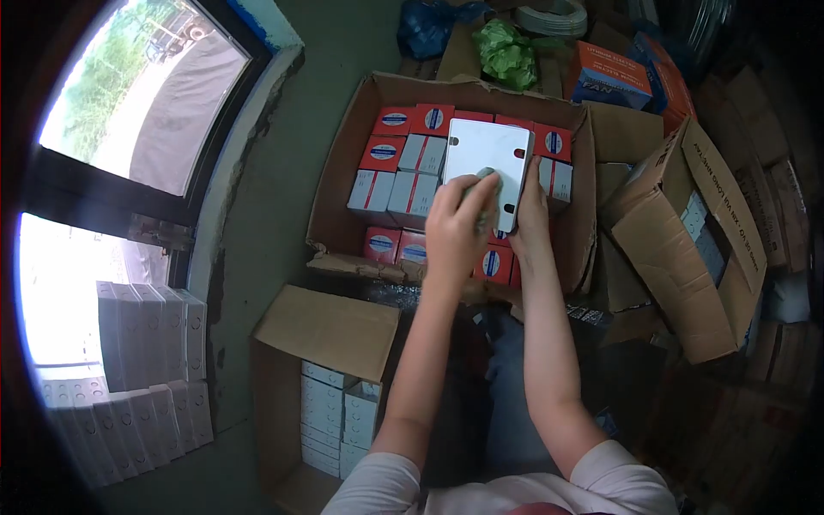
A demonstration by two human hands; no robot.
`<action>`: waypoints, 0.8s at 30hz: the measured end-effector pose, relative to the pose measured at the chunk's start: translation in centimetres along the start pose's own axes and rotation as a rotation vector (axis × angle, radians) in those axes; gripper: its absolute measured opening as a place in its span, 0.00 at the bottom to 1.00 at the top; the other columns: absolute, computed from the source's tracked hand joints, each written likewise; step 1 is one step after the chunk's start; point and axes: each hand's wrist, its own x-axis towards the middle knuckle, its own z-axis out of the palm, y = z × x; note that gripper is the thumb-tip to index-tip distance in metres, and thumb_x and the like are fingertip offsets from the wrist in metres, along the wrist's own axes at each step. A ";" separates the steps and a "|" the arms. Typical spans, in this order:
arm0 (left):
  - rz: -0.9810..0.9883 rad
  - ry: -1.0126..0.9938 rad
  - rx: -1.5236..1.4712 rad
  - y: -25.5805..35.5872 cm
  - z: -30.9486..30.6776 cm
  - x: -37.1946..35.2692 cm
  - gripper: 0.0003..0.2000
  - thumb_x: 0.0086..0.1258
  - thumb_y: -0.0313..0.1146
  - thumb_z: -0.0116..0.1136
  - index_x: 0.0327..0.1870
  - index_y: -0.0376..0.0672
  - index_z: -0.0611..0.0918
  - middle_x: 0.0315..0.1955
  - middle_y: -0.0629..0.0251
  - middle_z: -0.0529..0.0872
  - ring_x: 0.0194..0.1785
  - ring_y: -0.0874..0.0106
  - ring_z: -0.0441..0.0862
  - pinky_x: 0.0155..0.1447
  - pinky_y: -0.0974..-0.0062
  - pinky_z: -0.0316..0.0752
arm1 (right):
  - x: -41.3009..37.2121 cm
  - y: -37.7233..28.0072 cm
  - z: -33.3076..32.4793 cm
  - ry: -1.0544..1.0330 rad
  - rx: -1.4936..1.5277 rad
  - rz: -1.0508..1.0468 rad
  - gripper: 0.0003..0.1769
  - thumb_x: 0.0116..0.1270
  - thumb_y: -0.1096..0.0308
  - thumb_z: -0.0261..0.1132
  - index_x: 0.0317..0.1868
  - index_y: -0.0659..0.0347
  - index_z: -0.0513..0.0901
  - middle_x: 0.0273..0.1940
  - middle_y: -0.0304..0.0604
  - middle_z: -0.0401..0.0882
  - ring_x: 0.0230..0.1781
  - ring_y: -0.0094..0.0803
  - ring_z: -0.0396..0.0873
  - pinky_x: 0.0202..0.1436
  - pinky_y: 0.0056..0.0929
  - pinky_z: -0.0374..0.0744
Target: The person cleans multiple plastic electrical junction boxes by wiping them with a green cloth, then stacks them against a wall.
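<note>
A white rectangular plate (pixel 481 148) with dark cutouts along its edges is held tilted above an open cardboard box (pixel 324 206). My right hand (pixel 534 206) is closed around the plate's right edge, the fingers partly hidden behind it. My left hand (pixel 459 210) pinches a small grey-green cloth (pixel 489 174) and presses it against the plate's face. Below both hands, the cardboard box holds several red and grey small boxes (pixel 415 196) with printed labels, some covered by the plate and my hands.
Another open carton (pixel 326 322) with stacked white boxes stands at lower left. White boxes (pixel 150 335) are piled by the bright doorway. To the right, a tilted carton (pixel 669 257) lies open. Behind are a green plastic bag (pixel 504 53), an orange-blue fan box (pixel 609 75) and a cable coil (pixel 552 19).
</note>
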 end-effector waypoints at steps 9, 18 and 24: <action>-0.065 0.066 0.004 -0.5 -0.3 -0.9 0.19 0.55 0.17 0.63 0.49 0.43 0.85 0.41 0.59 0.83 0.45 0.60 0.80 0.47 0.66 0.76 | -0.1 0.5 0.0 -0.091 -0.256 0.081 0.30 0.76 0.41 0.51 0.54 0.61 0.80 0.44 0.39 0.81 0.44 0.22 0.78 0.48 0.23 0.75; -0.084 0.138 0.030 -1.0 -0.1 -1.1 0.19 0.53 0.17 0.62 0.48 0.39 0.84 0.41 0.57 0.82 0.46 0.60 0.81 0.49 0.65 0.76 | -0.1 0.6 -0.4 -0.256 -0.423 0.156 0.28 0.77 0.44 0.52 0.53 0.63 0.82 0.45 0.36 0.81 0.44 0.18 0.75 0.47 0.20 0.74; -0.139 0.022 -0.110 -0.6 0.7 -2.2 0.14 0.59 0.19 0.63 0.47 0.40 0.84 0.41 0.55 0.82 0.44 0.59 0.83 0.47 0.68 0.77 | 0.4 0.8 -1.1 -0.172 -0.353 0.104 0.28 0.76 0.44 0.52 0.53 0.62 0.82 0.43 0.35 0.82 0.42 0.17 0.75 0.48 0.21 0.74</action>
